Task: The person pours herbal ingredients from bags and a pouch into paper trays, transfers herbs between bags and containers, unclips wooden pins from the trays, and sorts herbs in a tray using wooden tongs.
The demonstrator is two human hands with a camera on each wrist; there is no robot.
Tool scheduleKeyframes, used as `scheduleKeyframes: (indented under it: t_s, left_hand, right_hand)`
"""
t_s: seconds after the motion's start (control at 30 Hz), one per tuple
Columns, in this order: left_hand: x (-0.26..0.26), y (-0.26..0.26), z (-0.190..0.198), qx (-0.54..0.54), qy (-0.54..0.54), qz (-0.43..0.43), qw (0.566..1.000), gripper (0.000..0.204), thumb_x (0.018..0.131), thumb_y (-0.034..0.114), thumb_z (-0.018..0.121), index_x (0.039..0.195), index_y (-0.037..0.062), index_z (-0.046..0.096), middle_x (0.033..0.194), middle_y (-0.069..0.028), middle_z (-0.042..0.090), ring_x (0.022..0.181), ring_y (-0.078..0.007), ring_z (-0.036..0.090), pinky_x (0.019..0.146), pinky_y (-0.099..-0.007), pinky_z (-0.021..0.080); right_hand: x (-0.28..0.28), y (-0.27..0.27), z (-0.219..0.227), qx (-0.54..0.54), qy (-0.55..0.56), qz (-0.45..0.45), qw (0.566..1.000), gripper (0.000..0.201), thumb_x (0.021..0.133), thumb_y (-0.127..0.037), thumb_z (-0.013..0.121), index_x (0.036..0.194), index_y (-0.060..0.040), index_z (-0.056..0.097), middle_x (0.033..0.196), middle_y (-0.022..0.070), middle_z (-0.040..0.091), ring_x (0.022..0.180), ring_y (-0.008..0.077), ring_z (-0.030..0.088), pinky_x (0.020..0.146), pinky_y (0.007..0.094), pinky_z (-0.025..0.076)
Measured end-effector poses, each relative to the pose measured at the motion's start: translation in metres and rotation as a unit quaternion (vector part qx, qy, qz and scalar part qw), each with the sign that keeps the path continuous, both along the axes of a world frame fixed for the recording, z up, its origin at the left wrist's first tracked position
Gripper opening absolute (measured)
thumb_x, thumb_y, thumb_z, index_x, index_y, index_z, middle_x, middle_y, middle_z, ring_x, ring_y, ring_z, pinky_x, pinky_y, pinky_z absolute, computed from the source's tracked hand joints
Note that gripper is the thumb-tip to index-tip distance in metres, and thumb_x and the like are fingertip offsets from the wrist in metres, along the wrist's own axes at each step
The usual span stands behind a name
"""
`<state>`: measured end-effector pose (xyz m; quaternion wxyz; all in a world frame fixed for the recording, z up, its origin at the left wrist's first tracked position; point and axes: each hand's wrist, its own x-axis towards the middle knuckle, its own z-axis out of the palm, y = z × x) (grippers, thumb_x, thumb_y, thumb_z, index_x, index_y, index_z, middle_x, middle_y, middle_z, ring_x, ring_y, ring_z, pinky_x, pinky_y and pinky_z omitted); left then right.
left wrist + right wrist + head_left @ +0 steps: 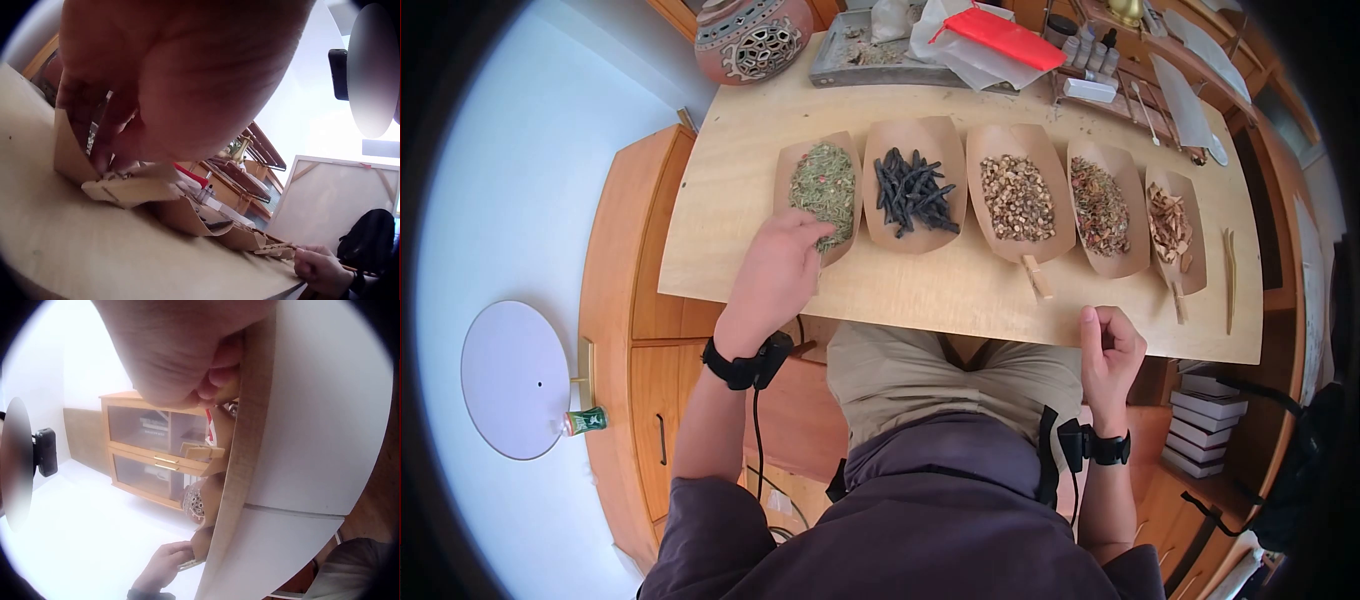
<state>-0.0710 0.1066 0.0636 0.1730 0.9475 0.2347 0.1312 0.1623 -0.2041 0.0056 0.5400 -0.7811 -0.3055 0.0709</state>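
In the head view my left hand (775, 268) reaches over the near end of the leftmost paper tray (786, 186), fingers bent down into dried green herbs (824, 178). The left wrist view shows this hand (169, 75) with thumb and fingers apart inside the tray, above a wooden clip (119, 191) at its near end; whether they hold any herb cannot be seen. My right hand (1112, 350) rests at the table's front edge, fingers loosely curled, holding nothing visible. In the right wrist view this hand (181, 350) is beside the wooden edge.
Four more paper trays stand rightward, holding black sticks (915, 192), brown pieces (1018, 198), mixed herbs (1102, 205) and pale slices (1170, 228). Wooden tweezers (1230, 280) lie at the far right. Behind are a patterned pot (755, 45), a grey tray (840, 72) and a red pouch (1000, 38).
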Motion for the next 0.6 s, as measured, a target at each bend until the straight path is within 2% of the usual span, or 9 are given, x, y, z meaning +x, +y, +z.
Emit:
scheduleKeyframes:
  t_s: [0.13,0.33,0.4,0.6]
  left_hand:
    - [0.0,-0.004,0.006,-0.036,0.001,0.018,0.999,0.034,0.087,-0.007,0.047,0.112,-0.0025,0.071,0.107,-0.0181,0.065,0.105,-0.0361,0.06,0.094,-0.0407,0.049]
    - [0.002,0.004,0.004,-0.018,0.015,-0.005,1.0,0.034,0.087,-0.007,0.047,0.111,-0.003,0.071,0.108,-0.0182,0.064,0.104,-0.0357,0.061,0.093,-0.0405,0.049]
    - [0.005,0.008,0.003,-0.001,-0.03,0.018,0.999,0.032,0.087,-0.007,0.048,0.111,-0.0032,0.07,0.109,-0.0181,0.064,0.103,-0.0359,0.061,0.092,-0.04,0.049]
    - [0.018,0.016,-0.002,-0.008,-0.007,-0.001,1.0,0.031,0.09,-0.006,0.049,0.112,-0.0031,0.069,0.105,-0.0174,0.063,0.1,-0.035,0.062,0.09,-0.0388,0.049]
  right_hand:
    - [0.0,-0.001,0.001,0.002,0.001,0.002,1.0,0.024,0.099,-0.013,0.068,0.08,0.0015,0.062,0.063,-0.0054,0.051,0.057,0.0008,0.041,0.052,0.0198,0.033]
    - [0.0,0.0,-0.002,-0.003,-0.007,-0.005,1.0,0.024,0.098,-0.012,0.068,0.08,0.0016,0.062,0.062,-0.005,0.051,0.057,0.0013,0.042,0.052,0.02,0.033]
    - [0.0,-0.001,-0.002,-0.004,-0.007,-0.005,1.0,0.024,0.098,-0.012,0.069,0.08,0.0016,0.063,0.062,-0.005,0.051,0.057,0.0013,0.042,0.052,0.02,0.034]
    - [0.0,0.0,-0.002,0.0,-0.006,-0.007,1.0,0.024,0.098,-0.012,0.069,0.079,0.0015,0.063,0.062,-0.0046,0.052,0.057,0.0015,0.043,0.052,0.0201,0.035]
